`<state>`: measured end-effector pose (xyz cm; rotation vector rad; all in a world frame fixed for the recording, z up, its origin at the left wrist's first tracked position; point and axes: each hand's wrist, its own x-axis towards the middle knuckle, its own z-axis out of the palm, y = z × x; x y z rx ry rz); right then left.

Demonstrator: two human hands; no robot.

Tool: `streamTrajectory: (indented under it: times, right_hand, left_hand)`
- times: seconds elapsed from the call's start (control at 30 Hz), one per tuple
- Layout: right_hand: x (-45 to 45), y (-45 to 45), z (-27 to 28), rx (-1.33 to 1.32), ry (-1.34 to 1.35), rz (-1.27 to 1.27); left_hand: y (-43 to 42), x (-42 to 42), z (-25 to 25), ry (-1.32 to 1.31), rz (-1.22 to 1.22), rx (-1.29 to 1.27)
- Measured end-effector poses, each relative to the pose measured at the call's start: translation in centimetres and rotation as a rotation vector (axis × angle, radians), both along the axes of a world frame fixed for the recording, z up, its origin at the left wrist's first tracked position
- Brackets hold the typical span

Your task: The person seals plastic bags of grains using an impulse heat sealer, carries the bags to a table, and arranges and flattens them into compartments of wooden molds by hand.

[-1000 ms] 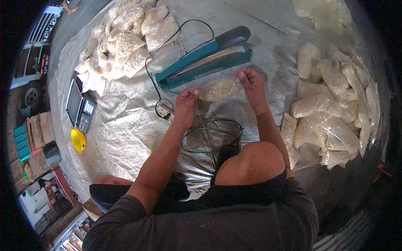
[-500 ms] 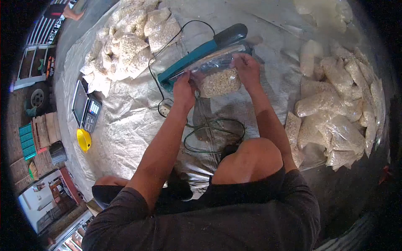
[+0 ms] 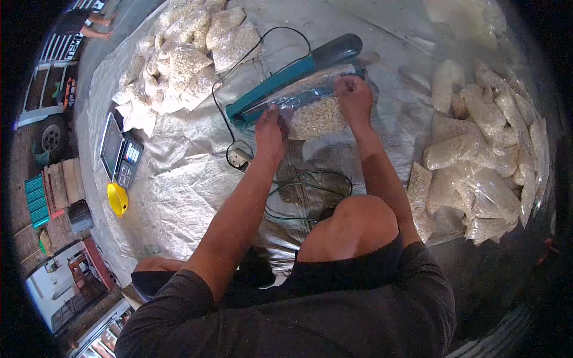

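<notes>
A clear plastic bag (image 3: 317, 117), its lower part filled with pale beans or grains, hangs between my two hands. My left hand (image 3: 271, 132) pinches the bag's left upper corner. On the opposite corner, my right hand (image 3: 355, 98) is closed with thumb and fingers together. The bag's upper plastic lies over the near side of a teal impulse sealer (image 3: 271, 88), whose dark-ended arm points away to the upper right. A black cord loops from the sealer to a pale socket block (image 3: 239, 157) left of my left hand.
Filled clear bags (image 3: 179, 65) are piled at the upper left, and more filled bags (image 3: 477, 161) at the right. A digital scale (image 3: 128, 158) and a yellow scoop (image 3: 118, 200) sit on the left of the silvery tarp (image 3: 179, 191). A green cable (image 3: 310, 218) coils before my knee. Another person's arms (image 3: 98, 27) show at upper left.
Both hands and the bag have shifted slightly right within the view, still at the sealer. The other person's arms at the upper left have moved, with both hands now showing.
</notes>
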<state>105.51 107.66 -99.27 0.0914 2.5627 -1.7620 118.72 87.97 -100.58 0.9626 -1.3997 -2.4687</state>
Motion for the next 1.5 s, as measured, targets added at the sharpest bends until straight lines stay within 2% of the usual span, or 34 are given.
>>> streamTrajectory:
  times: [0.03, 0.07, 0.13, 0.2, 0.3, 0.4, 0.47, 0.5, 0.53, 0.6, 0.67, 0.73, 0.8, 0.9, 0.97, 1.03, 1.1, 1.3, 1.5]
  right_hand:
    - [0.0, -0.2, 0.2, 0.027, 0.018, -0.009]
    - [0.1, -0.3, 0.5, 0.052, 0.035, -0.019]
    - [0.3, -0.7, 1.1, 0.104, 0.045, -0.041]
    - [0.2, -0.9, 1.3, 0.163, 0.034, -0.068]
    - [0.7, -1.1, 0.4, 0.077, 0.032, -0.1]
    - [2.4, -1.1, -1.4, 0.04, 0.14, -0.17]
    - [3.9, -1.0, -2.8, -0.04, 0.093, -0.164]
    - [4.5, -0.8, -3.1, -0.08, 0.07, -0.16]
    - [4.8, -0.5, -3.3, -0.066, 0.079, -0.138]
    - [5.2, -0.2, -3.6, -0.043, 0.097, -0.093]
    - [5.2, 0.0, -3.4, -0.025, 0.048, -0.074]
    - [5.2, -0.1, -3.4, -0.018, 0.031, -0.07]
    - [5.3, -0.2, -3.4, -0.019, 0.042, -0.08]
    - [5.2, -0.1, -3.3, 0.014, 0.086, -0.066]
    - [5.2, -0.2, -2.7, -0.004, 0.06, -0.067]
    - [5.3, -0.2, -2.4, -0.006, 0.051, -0.065]
    - [5.2, -0.2, -2.5, 0.007, 0.06, -0.062]
    - [5.2, -0.2, -3.4, 0.021, 0.116, -0.046]
    - [5.5, 0.0, -3.2, 0.078, 0.141, -0.053]
  left_hand:
    - [-0.2, 0.1, -0.4, -0.01, -0.024, -0.144]
    - [-0.3, 0.3, -0.8, -0.001, -0.086, -0.433]
    - [0.0, 0.1, 0.6, -0.013, -0.113, -0.499]
    - [0.3, -0.6, 2.5, -0.048, -0.041, -0.05]
    - [-0.1, -0.5, 1.7, -0.067, -0.091, -0.084]
    - [-0.2, -0.2, 0.3, -0.123, 0.003, 0.024]
    - [0.6, 0.0, 1.7, -0.025, -0.015, -0.143]
    - [0.7, 0.1, 1.4, -0.012, -0.018, -0.138]
    - [0.8, 0.1, 1.4, 0.0, -0.022, -0.132]
    - [0.0, -0.3, 0.7, -0.046, -0.021, 0.05]
    - [-0.1, 0.2, 0.7, -0.023, -0.089, -0.128]
    - [-0.3, 0.2, 0.2, -0.024, -0.082, -0.137]
    - [-0.2, -0.3, -0.1, -0.05, 0.001, 0.026]
    - [0.0, -0.5, 0.1, -0.053, 0.021, 0.05]
    - [0.1, -0.1, 0.7, 0.027, -0.012, -0.07]
    - [0.2, -0.1, 1.5, 0.04, -0.032, -0.074]
    - [0.3, -0.6, 1.9, -0.013, -0.038, 0.039]
    - [0.1, -0.7, 0.0, -0.03, 0.01, 0.14]
    - [-0.1, -0.6, -1.0, -0.075, 0.047, 0.096]
